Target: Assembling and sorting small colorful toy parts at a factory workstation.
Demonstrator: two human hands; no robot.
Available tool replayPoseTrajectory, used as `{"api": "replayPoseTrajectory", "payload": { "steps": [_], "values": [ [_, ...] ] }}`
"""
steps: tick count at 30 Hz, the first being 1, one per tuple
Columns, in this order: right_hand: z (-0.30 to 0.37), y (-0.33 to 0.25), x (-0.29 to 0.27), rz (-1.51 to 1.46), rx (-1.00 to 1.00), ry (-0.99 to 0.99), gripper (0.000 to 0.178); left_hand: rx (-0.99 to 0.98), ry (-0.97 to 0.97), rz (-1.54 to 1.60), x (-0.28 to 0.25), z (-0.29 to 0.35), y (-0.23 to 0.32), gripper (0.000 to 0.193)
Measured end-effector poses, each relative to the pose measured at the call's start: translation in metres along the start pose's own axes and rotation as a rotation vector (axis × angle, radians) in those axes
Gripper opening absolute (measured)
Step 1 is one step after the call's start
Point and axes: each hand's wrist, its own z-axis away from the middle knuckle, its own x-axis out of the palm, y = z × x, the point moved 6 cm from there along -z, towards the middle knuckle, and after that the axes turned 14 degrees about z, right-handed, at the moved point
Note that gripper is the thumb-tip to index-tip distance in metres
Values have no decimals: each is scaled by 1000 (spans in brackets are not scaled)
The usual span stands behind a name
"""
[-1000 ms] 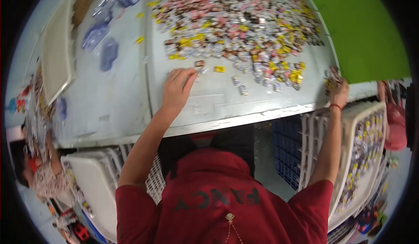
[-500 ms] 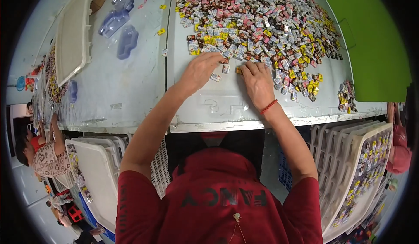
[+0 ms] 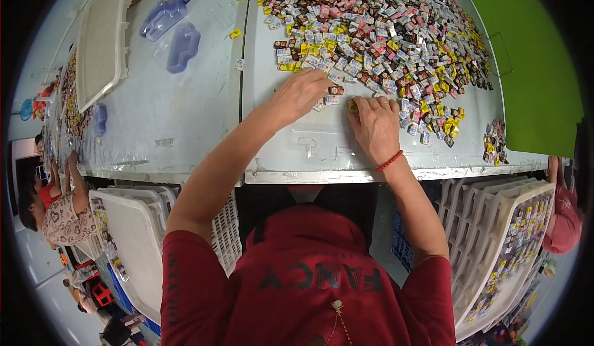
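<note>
A wide heap of small wrapped candies (image 3: 383,37) in yellow, pink, brown and white covers the far part of a grey table (image 3: 198,111). My left hand (image 3: 301,92) rests at the heap's near edge, its fingers bent down over a few loose pieces; I cannot see whether it holds any. My right hand (image 3: 374,126), with a red bead bracelet at the wrist, lies flat beside it, fingertips touching candies and a yellow piece (image 3: 352,106) at its thumb side. The two hands are a few centimetres apart.
A small separate pile of candies (image 3: 495,142) lies near the table's right front edge, by a green board (image 3: 532,68). White trays (image 3: 102,37) and clear blue plastic moulds (image 3: 179,43) sit far left. Stacked trays (image 3: 513,241) stand below the table. Other people work at the left (image 3: 59,213) and right (image 3: 560,216).
My right hand has come from the small pile at the far right to the heap's near edge beside my left hand. My left hand has crept slightly forward into the candies.
</note>
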Motion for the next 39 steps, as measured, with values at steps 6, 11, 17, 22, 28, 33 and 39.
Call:
{"api": "replayPoseTrajectory", "payload": {
  "steps": [6,11,17,22,28,33,39],
  "values": [
    [-12,8,-8,-133,32,95,23,-58,216,189,-21,36,21,26],
    [-36,-21,4,-26,73,48,26,-271,243,17,-5,32,16,32],
    [-56,-24,19,97,46,29,20,-184,222,152,-10,32,4,32],
    [-55,7,4,-106,-54,-65,22,-125,118,250,-21,22,-7,30],
    [-14,34,3,-136,-216,-126,28,-38,-19,280,-12,3,-10,29],
    [-4,31,6,-167,-246,-57,32,-27,-161,258,5,1,-2,30],
    [-1,37,2,-174,-211,5,31,16,50,291,-10,18,8,35]
  ]
}}
